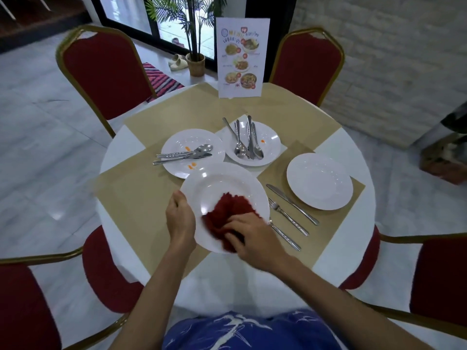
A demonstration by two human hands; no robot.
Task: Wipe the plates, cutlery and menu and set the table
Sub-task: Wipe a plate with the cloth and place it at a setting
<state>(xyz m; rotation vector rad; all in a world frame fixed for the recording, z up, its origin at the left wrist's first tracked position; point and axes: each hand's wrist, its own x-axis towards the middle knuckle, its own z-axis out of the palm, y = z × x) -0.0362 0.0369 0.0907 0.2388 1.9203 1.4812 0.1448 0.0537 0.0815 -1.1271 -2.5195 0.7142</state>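
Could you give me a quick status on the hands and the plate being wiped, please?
Left hand grips near plate by rim. Right hand grips red cloth on it. Two stained plates with cutlery behind. Nothing blocking.

The person wears a blue garment [252, 332], visible along the lower edge of the head view. Its fabric carries a white print of thin, branching lines and one broader, brush-like stroke near the centre. Whether it is a shirt or shorts cannot be determined. The left forearm [161, 286] and right forearm [316, 281] are bare along their whole visible length. The left hand [180, 218] and right hand [252, 238] are also bare.
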